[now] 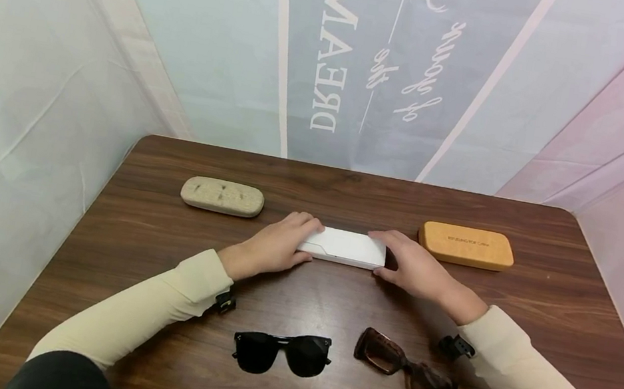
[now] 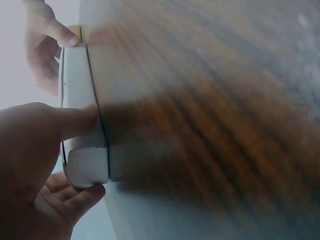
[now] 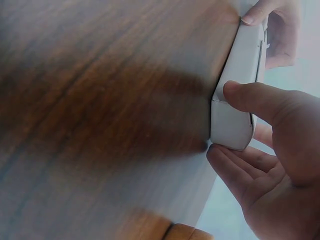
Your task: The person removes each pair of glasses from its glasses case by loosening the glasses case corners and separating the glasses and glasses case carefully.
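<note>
A white glasses case (image 1: 348,245) lies lengthwise across the middle of the table, its lid down. My left hand (image 1: 282,242) grips its left end, thumb on the near side and fingers around the far side. At the right end my right hand (image 1: 415,266) holds it the same way. In the left wrist view the case (image 2: 80,95) shows a seam along its edge, with the left thumb pressed to its side. The right wrist view has the right thumb on the near side of the case (image 3: 232,120) and fingertips at its end.
A beige patterned glasses case (image 1: 222,196) sits at the back left, a yellow one (image 1: 466,246) at the back right. Nearer me lie black sunglasses (image 1: 281,353) and brown tortoiseshell sunglasses (image 1: 407,369). The wooden table (image 1: 146,250) meets hanging cloth behind.
</note>
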A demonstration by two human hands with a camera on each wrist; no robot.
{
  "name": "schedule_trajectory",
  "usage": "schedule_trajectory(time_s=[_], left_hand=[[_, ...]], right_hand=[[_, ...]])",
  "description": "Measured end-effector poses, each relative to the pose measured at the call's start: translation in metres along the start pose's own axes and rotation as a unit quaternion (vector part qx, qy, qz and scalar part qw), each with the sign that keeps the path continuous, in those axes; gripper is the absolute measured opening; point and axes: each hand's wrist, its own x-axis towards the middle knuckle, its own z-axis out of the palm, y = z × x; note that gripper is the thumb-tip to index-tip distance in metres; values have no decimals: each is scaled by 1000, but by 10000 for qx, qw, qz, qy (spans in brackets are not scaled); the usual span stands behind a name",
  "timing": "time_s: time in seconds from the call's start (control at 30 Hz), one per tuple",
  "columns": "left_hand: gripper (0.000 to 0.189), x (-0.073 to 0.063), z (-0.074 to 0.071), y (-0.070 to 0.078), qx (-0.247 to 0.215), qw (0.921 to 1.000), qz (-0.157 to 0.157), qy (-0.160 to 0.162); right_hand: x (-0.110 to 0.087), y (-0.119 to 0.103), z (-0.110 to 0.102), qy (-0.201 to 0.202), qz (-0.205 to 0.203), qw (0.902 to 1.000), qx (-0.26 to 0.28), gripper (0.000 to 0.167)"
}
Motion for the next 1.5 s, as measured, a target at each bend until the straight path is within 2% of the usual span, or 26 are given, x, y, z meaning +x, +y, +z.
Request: schedule_trajectory(time_s=[0.27,0.47,1.23,1.5], left_hand=[[49,3,-4,0,-86,9999,-34,84],[48,12,-9,-2,-123,9997,-57,192],[48,39,-15,-9,-195,9986,-478,68],[48,44,-15,-12,-178,9986,-500,90]], right_hand=[[3,3,-4,-27,86,9999,-76,65],[8,4,-12,83,166,9998,-7,66],[25,15,-18,97,286,9995,20,62],[28,17,-17,63,412,9991,-31,62]])
